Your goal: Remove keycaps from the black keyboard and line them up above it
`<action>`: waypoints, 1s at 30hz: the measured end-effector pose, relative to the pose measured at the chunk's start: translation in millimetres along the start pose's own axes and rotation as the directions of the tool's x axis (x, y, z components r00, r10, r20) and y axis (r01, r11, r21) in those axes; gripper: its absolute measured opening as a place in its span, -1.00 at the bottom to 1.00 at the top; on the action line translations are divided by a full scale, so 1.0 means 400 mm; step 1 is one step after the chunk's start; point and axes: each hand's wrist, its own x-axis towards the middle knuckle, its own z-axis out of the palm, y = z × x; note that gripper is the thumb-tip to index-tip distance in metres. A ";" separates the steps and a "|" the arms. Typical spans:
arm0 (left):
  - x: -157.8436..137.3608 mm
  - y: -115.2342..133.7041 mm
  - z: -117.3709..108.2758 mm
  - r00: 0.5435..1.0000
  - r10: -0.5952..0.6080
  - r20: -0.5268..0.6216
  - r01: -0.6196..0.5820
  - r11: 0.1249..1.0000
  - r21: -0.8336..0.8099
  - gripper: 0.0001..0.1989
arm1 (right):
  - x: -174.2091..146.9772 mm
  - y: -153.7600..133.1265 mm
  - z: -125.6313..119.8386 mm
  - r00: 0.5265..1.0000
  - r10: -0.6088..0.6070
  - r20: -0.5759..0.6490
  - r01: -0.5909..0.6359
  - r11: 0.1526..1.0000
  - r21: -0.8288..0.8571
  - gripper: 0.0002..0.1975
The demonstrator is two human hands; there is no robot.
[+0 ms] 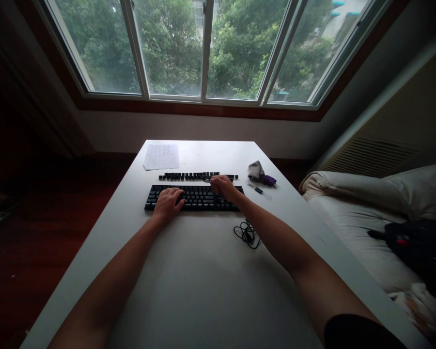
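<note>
A black keyboard [199, 198] lies across the white table. My left hand [166, 203] rests on its left part, fingers stretched over the keys and thumb apart. Over the upper right part of the keyboard, my right hand [223, 186] is closed with its fingers curled. Something small and dark shows by its fingertips, too little to name. Just behind the keyboard stand loose black keycaps [189, 176] in a long row, partly hidden by my right hand. A coiled black cable [247, 234] lies near my right forearm.
Right of the keyboard are a grey cloth [256, 170], a purple bundle [269, 181] and a wire keycap puller [259, 190]. A printed paper sheet [162, 156] lies at the table's far left. A pale couch [349, 218] with a dark bag [421, 247] stands to the right.
</note>
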 end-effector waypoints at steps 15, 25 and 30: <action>-0.002 0.002 -0.007 1.000 0.007 -0.017 -0.008 1.000 -0.014 -0.67 | 0.065 0.049 -0.092 0.932 -0.212 -0.294 -0.010 0.796 -0.605 -0.67; -0.001 0.008 -0.010 0.998 0.058 -0.024 -0.058 0.998 -0.006 -0.70 | 0.089 0.052 -0.195 1.000 -0.013 0.015 0.015 0.042 -0.999 -0.77; -0.002 0.012 -0.014 0.995 0.097 -0.033 -0.098 0.995 -0.016 -0.70 | 0.102 0.050 -0.181 0.997 0.029 0.077 0.078 -0.030 -0.996 -0.79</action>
